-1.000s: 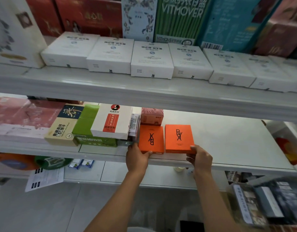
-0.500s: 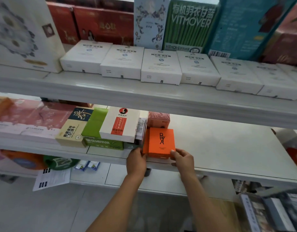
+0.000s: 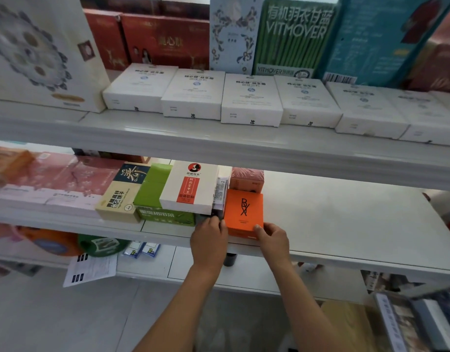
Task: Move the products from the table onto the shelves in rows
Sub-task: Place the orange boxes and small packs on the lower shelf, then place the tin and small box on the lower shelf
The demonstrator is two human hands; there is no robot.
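Two orange boxes lettered BX lie stacked at the front of the middle shelf (image 3: 345, 224). The top orange box (image 3: 244, 209) covers the lower orange box (image 3: 240, 234), of which only the front edge shows. My left hand (image 3: 210, 240) grips the stack's left side with curled fingers, close to a white box with a red label (image 3: 191, 186). My right hand (image 3: 273, 237) pinches the top box's front right corner, thumb on its face.
A pink box (image 3: 246, 179) stands behind the stack. Green (image 3: 155, 194), beige (image 3: 122, 196) and pink boxes fill the shelf's left. Bare shelf runs to the right of the stack. White boxes (image 3: 252, 100) line the upper shelf (image 3: 219, 146). More products sit at bottom right.
The two orange boxes lay side by side; the right one now sits on top of the left one. Both hands have closed in around the stack.
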